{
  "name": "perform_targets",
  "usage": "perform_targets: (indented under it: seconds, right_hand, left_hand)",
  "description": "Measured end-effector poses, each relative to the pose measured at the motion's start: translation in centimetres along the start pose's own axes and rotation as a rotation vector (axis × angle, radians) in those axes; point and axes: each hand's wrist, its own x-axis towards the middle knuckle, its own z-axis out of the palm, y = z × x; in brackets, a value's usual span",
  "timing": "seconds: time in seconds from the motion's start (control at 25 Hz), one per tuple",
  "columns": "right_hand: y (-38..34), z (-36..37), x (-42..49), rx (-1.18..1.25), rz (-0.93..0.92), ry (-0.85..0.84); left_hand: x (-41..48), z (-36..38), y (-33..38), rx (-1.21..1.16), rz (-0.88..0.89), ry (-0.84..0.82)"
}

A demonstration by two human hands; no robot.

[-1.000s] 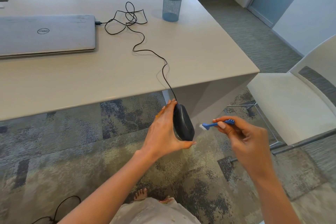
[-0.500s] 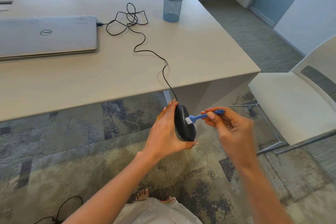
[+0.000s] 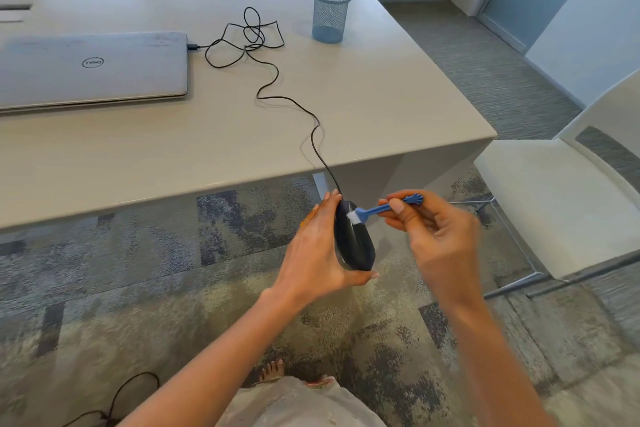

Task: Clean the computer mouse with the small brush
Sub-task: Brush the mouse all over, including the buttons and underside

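Observation:
A black wired computer mouse (image 3: 356,243) is held on edge in front of the desk, below its near edge, gripped by my left hand (image 3: 317,253) from the left side. My right hand (image 3: 436,236) pinches a small blue brush (image 3: 384,208) by its handle. The brush's white bristles touch the upper part of the mouse. The mouse cable (image 3: 287,100) runs up over the desk edge to the closed laptop (image 3: 93,69).
A beige desk (image 3: 381,114) carries the grey laptop at left and a blue mesh pen cup (image 3: 330,14) at the back. A white chair (image 3: 561,198) stands to the right. Patterned carpet lies below, with another dark cable (image 3: 128,392) at lower left.
My right hand has moved left and up, bringing the brush from clear of the mouse onto it, then higher toward its top end. My left hand has kept the mouse nearly still.

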Motion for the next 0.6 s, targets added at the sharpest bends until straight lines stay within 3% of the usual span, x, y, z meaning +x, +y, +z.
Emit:
perform_targets:
  seconds: [0.16, 0.24, 0.48, 0.6]
  right_hand:
    - [0.4, 0.2, 0.5, -0.07, 0.001, 0.089]
    - [0.3, 0.1, 0.4, 0.006, 0.006, 0.032]
    - [-0.1, 1.5, 0.9, -0.089, -0.027, 0.046]
    - [0.0, 0.9, -0.1, -0.12, -0.067, -0.042]
  left_hand:
    - [-0.1, 0.1, 0.1, 0.004, 0.002, -0.011]
    - [-0.2, 0.1, 0.1, -0.006, 0.007, 0.003]
    - [-0.1, 0.1, 0.1, -0.006, 0.009, 0.007]
    - [0.1, -0.3, -0.1, -0.037, -0.013, 0.049]
